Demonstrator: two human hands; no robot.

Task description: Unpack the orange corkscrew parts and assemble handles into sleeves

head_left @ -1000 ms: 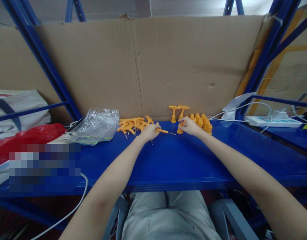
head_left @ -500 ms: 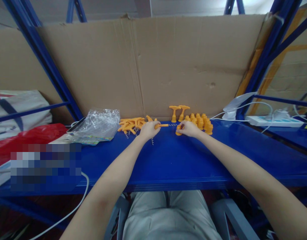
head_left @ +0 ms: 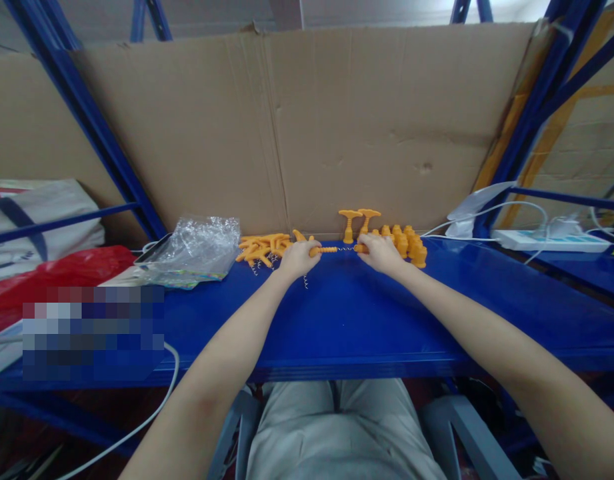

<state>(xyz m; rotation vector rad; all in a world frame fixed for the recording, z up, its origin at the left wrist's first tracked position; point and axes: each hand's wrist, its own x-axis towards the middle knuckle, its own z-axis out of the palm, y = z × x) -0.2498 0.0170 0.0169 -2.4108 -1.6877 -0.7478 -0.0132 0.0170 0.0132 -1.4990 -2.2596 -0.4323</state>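
Observation:
My left hand (head_left: 297, 260) is closed around the handle of an orange corkscrew (head_left: 329, 250), its metal spiral pointing right. In my right hand (head_left: 379, 253) is an orange bell-shaped base (head_left: 359, 249), turned sideways with its narrow end facing the spiral's tip. The tip is at or very near this end; whether it is inside I cannot tell. Beside my left hand lies a pile of orange corkscrews (head_left: 257, 249) with spirals sticking out. Several more orange bases (head_left: 415, 251) stand upright right of my right hand. Two corkscrews (head_left: 348, 228) fitted with bases stand behind.
A clear plastic bag (head_left: 197, 250) and a red bag (head_left: 61, 273) lie on the left of the blue table (head_left: 337, 327). A cardboard sheet (head_left: 387, 133) closes off the back. At the right are a white power strip (head_left: 551, 241) and cables.
My right hand has raised the base and tipped it from upright to sideways, in line with the corkscrew's spiral. My left hand has hardly moved.

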